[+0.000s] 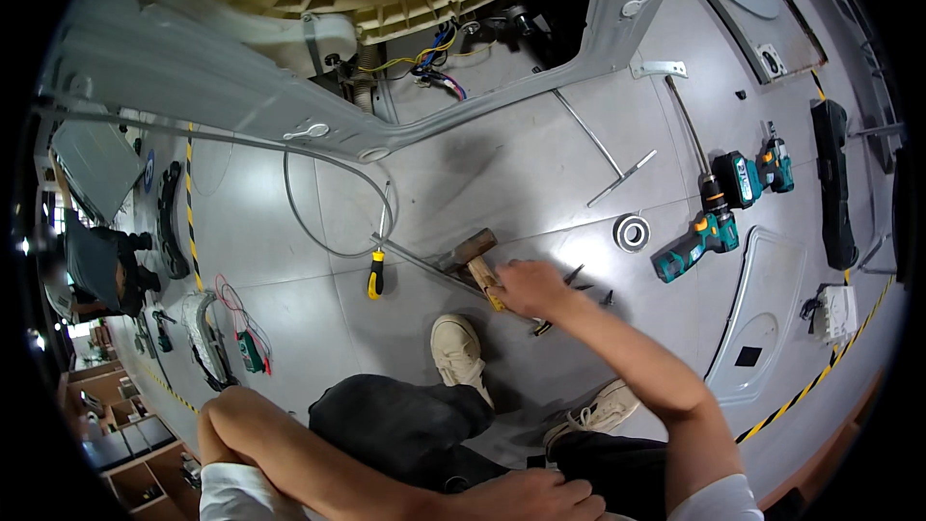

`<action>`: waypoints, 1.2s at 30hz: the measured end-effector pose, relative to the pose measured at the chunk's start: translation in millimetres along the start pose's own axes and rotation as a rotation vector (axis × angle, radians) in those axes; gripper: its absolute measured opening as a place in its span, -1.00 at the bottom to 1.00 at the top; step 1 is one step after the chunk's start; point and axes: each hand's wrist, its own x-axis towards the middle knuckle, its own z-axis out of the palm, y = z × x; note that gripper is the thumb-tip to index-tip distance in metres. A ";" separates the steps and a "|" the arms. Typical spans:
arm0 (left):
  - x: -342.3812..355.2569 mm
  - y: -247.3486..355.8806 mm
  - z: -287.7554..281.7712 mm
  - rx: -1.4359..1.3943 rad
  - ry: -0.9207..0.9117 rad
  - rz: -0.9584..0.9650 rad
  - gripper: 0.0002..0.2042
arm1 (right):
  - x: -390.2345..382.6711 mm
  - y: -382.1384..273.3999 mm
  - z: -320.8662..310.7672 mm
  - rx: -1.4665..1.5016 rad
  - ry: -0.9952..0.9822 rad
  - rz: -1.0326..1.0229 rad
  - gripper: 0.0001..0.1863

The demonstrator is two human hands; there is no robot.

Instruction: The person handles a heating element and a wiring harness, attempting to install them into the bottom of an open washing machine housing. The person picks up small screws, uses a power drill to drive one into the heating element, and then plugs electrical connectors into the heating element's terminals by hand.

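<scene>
A hammer (479, 272) with a blocky brown head and a wooden handle lies low over the floor in front of my shoes. My right hand (532, 287) is closed at its handle, with the fingertips partly hidden. Small dark pieces (576, 276) lie beside that hand, and a grey metal rod (424, 267) passes by the hammer. My left hand (545, 497) rests in a fist near my lap at the lower edge; its palm side is hidden. A yellow-and-black screwdriver (376, 275) lies to the left of the hammer.
Ahead stands an opened grey appliance housing (434, 123) with a ribbed drum and loose wires. To the right lie a teal cordless drill (696, 247), a ring-shaped bearing (632, 233), a T-shaped rod (617, 174) and a grey panel (757, 328). A person (106, 265) crouches at far left.
</scene>
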 end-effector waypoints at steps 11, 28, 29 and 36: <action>49.6 -110.9 -39.0 0.106 0.257 -0.227 -0.70 | -62.4 -5.4 -86.2 1.228 0.069 0.160 -0.62; 5.2 -236.7 -107.6 -0.162 1.189 -0.805 -0.50 | -28.8 -66.7 -20.4 2.093 0.512 -0.162 -0.51; 6.0 -232.8 -108.4 -0.155 1.197 -0.814 -0.50 | -27.1 -71.5 -25.6 2.103 0.505 -0.118 -0.57; 5.5 -157.9 -160.7 0.886 0.933 -0.503 -0.71 | -9.5 -85.0 -67.1 2.134 0.573 -0.053 -0.71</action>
